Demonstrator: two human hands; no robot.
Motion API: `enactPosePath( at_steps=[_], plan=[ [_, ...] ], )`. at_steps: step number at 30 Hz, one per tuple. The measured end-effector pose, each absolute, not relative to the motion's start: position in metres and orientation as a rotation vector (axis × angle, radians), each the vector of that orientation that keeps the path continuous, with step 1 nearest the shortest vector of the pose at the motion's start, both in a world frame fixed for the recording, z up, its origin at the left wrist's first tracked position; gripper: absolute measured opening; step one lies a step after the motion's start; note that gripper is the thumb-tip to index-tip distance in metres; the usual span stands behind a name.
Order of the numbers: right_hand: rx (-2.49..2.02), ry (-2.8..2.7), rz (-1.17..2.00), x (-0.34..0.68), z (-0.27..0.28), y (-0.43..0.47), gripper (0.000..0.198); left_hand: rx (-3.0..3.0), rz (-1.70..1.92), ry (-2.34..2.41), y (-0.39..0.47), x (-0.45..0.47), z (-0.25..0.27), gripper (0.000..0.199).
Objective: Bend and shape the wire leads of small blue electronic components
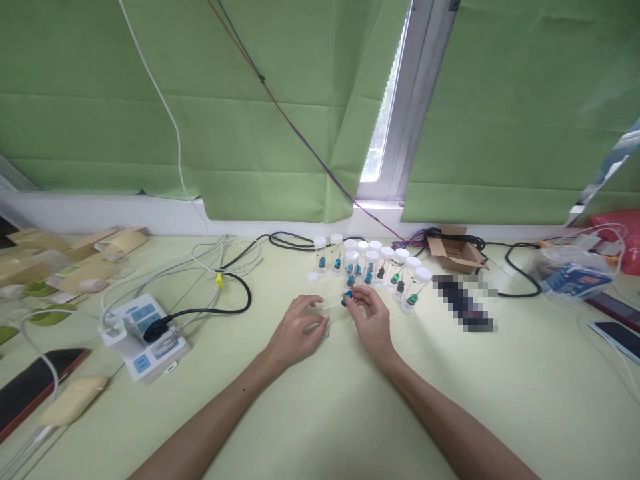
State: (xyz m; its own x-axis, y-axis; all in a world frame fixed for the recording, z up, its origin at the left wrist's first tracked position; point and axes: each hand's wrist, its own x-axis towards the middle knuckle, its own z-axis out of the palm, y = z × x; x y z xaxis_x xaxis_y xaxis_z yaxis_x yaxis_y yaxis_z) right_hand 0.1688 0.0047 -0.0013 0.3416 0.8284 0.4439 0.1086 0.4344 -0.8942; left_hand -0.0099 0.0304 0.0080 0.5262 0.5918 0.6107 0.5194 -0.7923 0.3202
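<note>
Near the middle of the table, my right hand (pixel 371 325) pinches a small blue piece (pixel 347 297) with a dark bottom between thumb and fingertips. To its left is my left hand (pixel 300 330), its fingers curled and the thumb bent inward. A small clear, shiny-edged thing (pixel 327 328) shows at the left thumb tip; its kind and how it is held are unclear. A faint pale streak runs between the two hands. Just beyond them stand several clear vials (pixel 369 270) with white caps, holding blue, green and dark pieces on thin stems. A loose white cap (pixel 313 277) lies beside them.
On the left are a white power strip (pixel 150 340) with plugs, tangled cables (pixel 220 267), a phone (pixel 40 380) and cardboard pieces (pixel 75 257). An opened cardboard box (pixel 456 253), a blurred-out dark object (pixel 465 307) and a plastic bag (pixel 575 273) lie to the right.
</note>
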Motion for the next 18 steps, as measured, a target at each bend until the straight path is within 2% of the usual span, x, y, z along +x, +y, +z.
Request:
enactPosePath(
  at_steps=[11,18],
  plan=[
    [-0.942,-1.114,0.812,0.1689,0.0062,0.0032,0.016,2.667,1.122,1.012,0.0300,-0.0086,0.0090,0.023],
    [-0.956,-1.100,0.825,0.1710,0.0074,0.0061,0.017,2.659,1.137,1.017,0.0304,-0.0095,0.0088,0.023]
  ],
)
